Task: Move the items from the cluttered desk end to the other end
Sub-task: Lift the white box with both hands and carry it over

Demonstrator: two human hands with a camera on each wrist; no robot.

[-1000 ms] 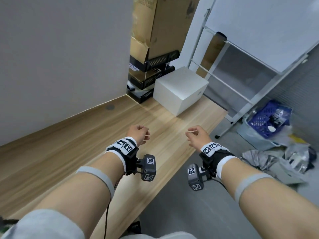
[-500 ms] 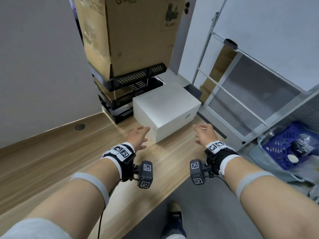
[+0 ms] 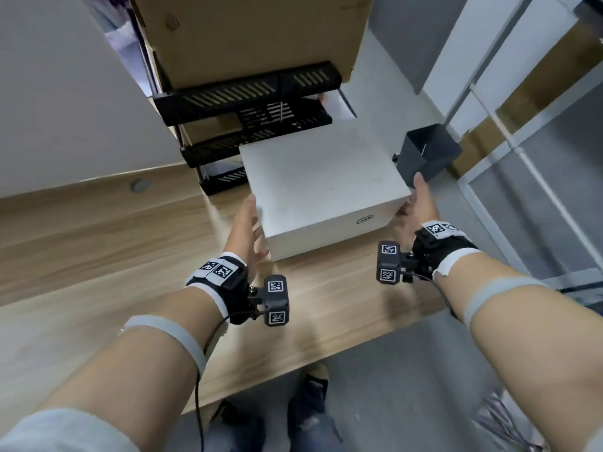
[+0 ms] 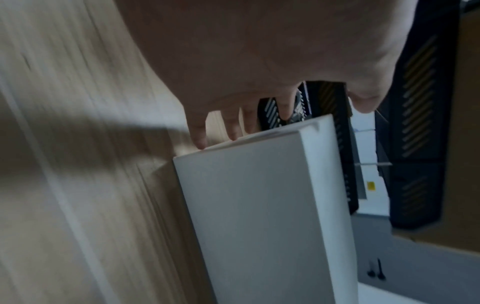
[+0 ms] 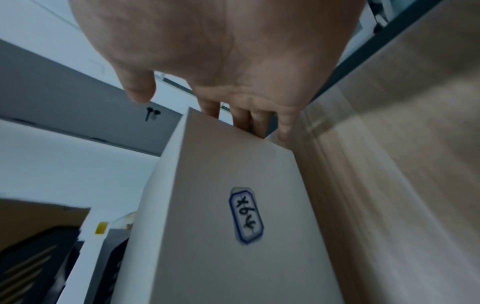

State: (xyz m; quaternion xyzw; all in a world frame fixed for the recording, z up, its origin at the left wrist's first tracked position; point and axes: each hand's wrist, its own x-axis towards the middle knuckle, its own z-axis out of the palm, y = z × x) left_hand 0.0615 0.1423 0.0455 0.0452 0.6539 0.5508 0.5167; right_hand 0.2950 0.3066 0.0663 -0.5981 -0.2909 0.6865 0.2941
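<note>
A white cardboard box (image 3: 323, 187) sits on the wooden desk (image 3: 114, 256) near its far right end. It carries a small label (image 5: 246, 216) on the front face. My left hand (image 3: 251, 220) lies with straight fingers along the box's left side. My right hand (image 3: 416, 200) lies with straight fingers along its right side, thumb up by the top corner. In the left wrist view the fingers (image 4: 198, 133) reach past the box (image 4: 259, 205) edge. In the right wrist view the fingers (image 5: 244, 119) go behind the box (image 5: 207, 246). Whether the palms press on it is unclear.
Behind the box stands a stack of black letter trays (image 3: 248, 96) with a big brown carton (image 3: 254, 34) on top. A black open bin (image 3: 427, 151) sits just right of the box. A white metal frame (image 3: 509, 132) stands further right. The desk's front edge runs near my feet.
I have come closer to the box. Both hands went from loosely curled to straight and reached forward to the box's two sides.
</note>
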